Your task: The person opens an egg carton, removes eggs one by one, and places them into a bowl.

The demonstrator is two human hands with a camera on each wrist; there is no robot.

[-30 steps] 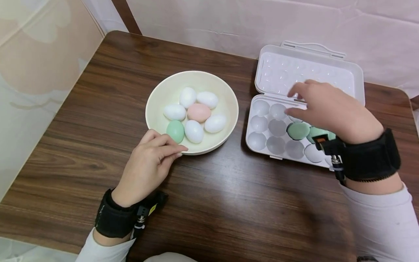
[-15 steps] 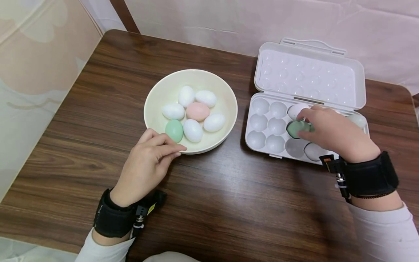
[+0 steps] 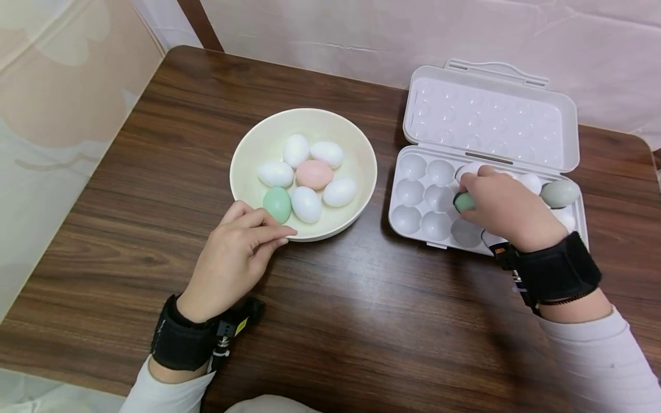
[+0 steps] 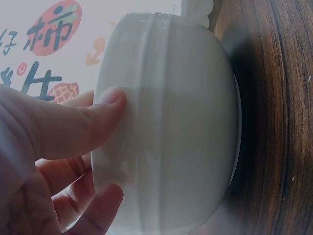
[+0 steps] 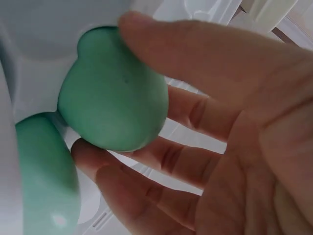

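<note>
Wooden tabletop (image 3: 335, 321) with egg carton (image 3: 413, 221) and bowl (image 3: 248, 152).
Right hand (image 3: 508, 206) pinches a green egg (image 3: 463, 202) over the carton's middle row; left hand (image 3: 234, 258), fingers relaxed, rests against the bowl's rim.

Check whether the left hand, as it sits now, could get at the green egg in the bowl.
Probably yes. The left hand rests against the bowl's near rim, and the green egg in the bowl lies just inside that rim, uncovered, with nothing between them.
</note>
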